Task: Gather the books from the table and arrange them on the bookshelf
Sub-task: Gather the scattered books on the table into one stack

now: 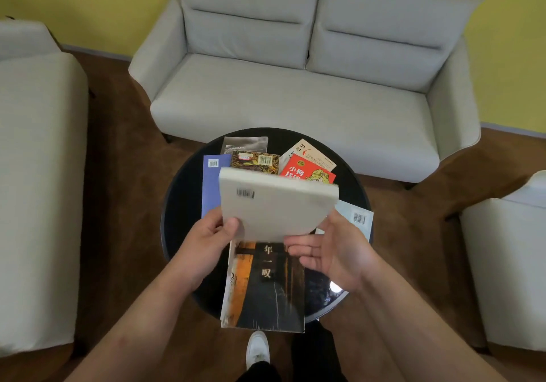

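Note:
A pale grey book (277, 204), barcode side up, is lifted above the round black table (183, 192). My left hand (206, 242) grips its near left corner with the thumb on top. My right hand (336, 248) is palm up at the book's near right edge, fingers spread beneath it. Under the hands lies a black and orange book (266, 290) that overhangs the table's near edge. Farther back lie a blue book (211, 186), a brown patterned book (255, 161), a grey book (245, 144), a red book (307, 171), a cream book (310, 151) and a light blue book (359, 217). No bookshelf is in view.
A grey two-seat sofa (295, 92) stands behind the table. A pale armchair (35, 174) is at the left and another pale seat (508, 263) at the right. My white shoe (257, 349) is on the brown floor below the table's near edge.

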Demonstrator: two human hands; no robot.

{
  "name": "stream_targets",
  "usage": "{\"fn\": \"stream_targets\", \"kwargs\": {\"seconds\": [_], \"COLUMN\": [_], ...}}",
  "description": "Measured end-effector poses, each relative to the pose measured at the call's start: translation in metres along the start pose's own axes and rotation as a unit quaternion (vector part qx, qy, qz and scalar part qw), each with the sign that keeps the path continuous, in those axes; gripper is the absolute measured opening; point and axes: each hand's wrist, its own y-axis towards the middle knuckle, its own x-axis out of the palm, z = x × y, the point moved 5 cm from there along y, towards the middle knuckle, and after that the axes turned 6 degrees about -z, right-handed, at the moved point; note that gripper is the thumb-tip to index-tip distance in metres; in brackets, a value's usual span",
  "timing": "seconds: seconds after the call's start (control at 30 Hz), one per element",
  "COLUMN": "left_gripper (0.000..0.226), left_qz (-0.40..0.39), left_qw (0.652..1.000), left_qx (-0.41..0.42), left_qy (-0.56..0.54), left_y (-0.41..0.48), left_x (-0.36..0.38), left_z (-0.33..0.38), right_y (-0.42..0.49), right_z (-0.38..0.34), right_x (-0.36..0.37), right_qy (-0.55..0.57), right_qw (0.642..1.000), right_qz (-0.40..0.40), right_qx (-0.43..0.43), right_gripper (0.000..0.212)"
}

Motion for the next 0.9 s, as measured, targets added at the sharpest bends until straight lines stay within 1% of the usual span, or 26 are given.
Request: {"fn": "stream_targets", "kwargs": {"seconds": [0.07, 0.1, 0.13, 0.2, 0.23, 0.27, 0.33, 0.4, 0.47, 0.5, 0.57, 0.63, 0.67, 0.7, 0.73, 0.8, 0.83, 0.87, 0.9], "left_gripper": [0.031, 0.037, 0.038, 0.041, 0.037, 0.033, 0.031, 0.029, 0.03, 0.028, 0.022, 0.022, 0.023, 0.025, 0.026, 0.026, 0.027, 0.029, 0.032], "left_qz": [-0.023, -0.037, -0.041, -0.014, 0.019, 0.05, 0.081, 0.089, 0.068, 0.046, -0.004, -0.044, -0.053, -0.051, -0.041, -0.012, 0.0, 0.012, 0.023], "left_qw": [1.0, 0.999, 0.996, 0.976, 0.967, 0.964, 0.972, 0.976, 0.979, 0.983, 0.987, 0.983, 0.982, 0.982, 0.983, 0.982, 0.979, 0.975, 0.969], "left_qx": [-0.008, -0.008, -0.011, -0.046, -0.061, -0.071, -0.086, -0.105, -0.124, -0.131, -0.149, -0.171, -0.176, -0.178, -0.177, -0.174, -0.172, -0.174, -0.181], "left_qy": [-0.007, -0.028, -0.078, -0.211, -0.248, -0.253, -0.203, -0.17, -0.15, -0.122, -0.065, -0.044, -0.034, -0.029, -0.035, -0.077, -0.106, -0.137, -0.167], "left_y": [0.0, -0.001, -0.004, -0.008, -0.008, -0.008, -0.008, -0.006, -0.003, -0.001, 0.0, -0.002, -0.003, -0.005, -0.007, -0.015, -0.021, -0.028, -0.036], "left_x": [0.008, 0.012, 0.016, 0.02, 0.019, 0.018, 0.016, 0.013, 0.008, 0.005, 0.002, 0.004, 0.006, 0.006, 0.006, 0.005, 0.007, 0.01, 0.015], "left_z": [-0.004, -0.004, -0.003, -0.01, -0.018, -0.024, -0.035, -0.039, -0.045, -0.047, -0.05, -0.053, -0.054, -0.055, -0.059, -0.071, -0.077, -0.082, -0.087], "right_y": [-0.003, -0.004, -0.004, -0.001, 0.0, -0.001, 0.003, 0.006, 0.012, 0.017, 0.027, 0.035, 0.039, 0.042, 0.045, 0.043, 0.037, 0.03, 0.023], "right_z": [-0.004, -0.005, -0.006, -0.005, -0.005, -0.006, -0.007, -0.008, -0.011, -0.014, -0.019, -0.017, -0.016, -0.015, -0.015, -0.019, -0.02, -0.017, -0.008], "right_x": [0.0, 0.001, 0.001, -0.003, -0.005, -0.005, -0.002, 0.004, 0.008, 0.008, 0.01, 0.017, 0.02, 0.023, 0.022, 0.012, 0.004, -0.007, -0.018], "right_qy": [0.018, 0.023, 0.018, -0.027, -0.073, -0.128, -0.216, -0.263, -0.321, -0.367, -0.464, -0.529, -0.56, -0.596, -0.631, -0.683, -0.676, -0.639, -0.59], "right_qw": [0.999, 0.998, 0.998, 0.996, 0.994, 0.988, 0.975, 0.965, 0.946, 0.929, 0.885, 0.846, 0.825, 0.799, 0.771, 0.712, 0.701, 0.718, 0.749], "right_qz": [0.015, 0.028, 0.04, 0.064, 0.07, 0.075, 0.04, -0.015, -0.038, -0.034, -0.035, -0.064, -0.065, -0.052, -0.019, 0.091, 0.152, 0.205, 0.246], "right_qx": [-0.033, -0.045, -0.051, -0.046, -0.045, -0.041, -0.023, -0.011, -0.016, -0.02, -0.028, -0.03, -0.039, -0.056, -0.077, -0.135, -0.169, -0.184, -0.174], "right_gripper": [0.036, 0.021, 0.012, 0.025, 0.03, 0.033, 0.033, 0.039, 0.043, 0.044, 0.043, 0.042, 0.039, 0.036, 0.032, 0.03, 0.033, 0.037, 0.042]}}
